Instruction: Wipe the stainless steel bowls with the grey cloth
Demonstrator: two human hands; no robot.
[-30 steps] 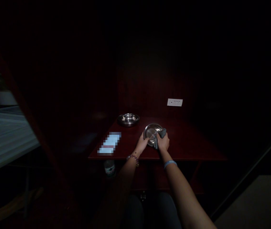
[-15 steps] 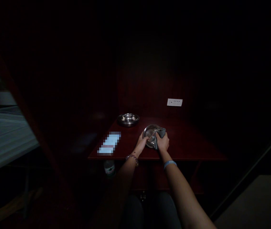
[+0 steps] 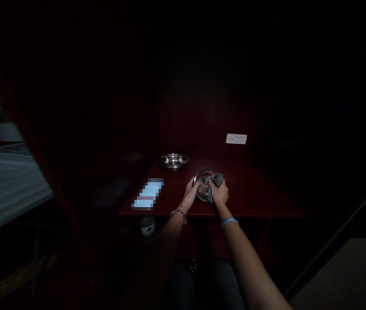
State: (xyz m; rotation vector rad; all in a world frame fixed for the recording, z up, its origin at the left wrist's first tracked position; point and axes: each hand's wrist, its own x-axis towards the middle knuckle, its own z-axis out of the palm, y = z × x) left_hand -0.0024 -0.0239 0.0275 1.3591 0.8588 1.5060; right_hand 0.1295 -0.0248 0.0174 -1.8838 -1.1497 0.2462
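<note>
A round, shiny metal dish [image 3: 204, 177] is held tilted above the dark red desk top [image 3: 253, 198], its inside turned partly toward me. My left hand [image 3: 189, 193] grips its left rim, thumb on the inner side. Bunched in my right hand [image 3: 220, 192] is a grey cloth [image 3: 216, 179], pressed against the dish's right side and over its rim. Part of the cloth is hidden by the fingers. Farther back on the left lies a stack of similar metal dishes [image 3: 173, 162]; how many is unclear.
A pixelated bright flat panel [image 3: 149, 193] lies at the desk's left. Below the front edge stands a plastic bottle [image 3: 148, 227]. A white socket plate [image 3: 236, 138] is on the back panel. Dark side panels enclose the desk; a pale ridged surface [image 3: 5, 185] shows at far left.
The dish has shifted and turned slightly in my hands, and the cloth has moved a little along its right side. Both hands keep their hold; the dish stack stays put.
</note>
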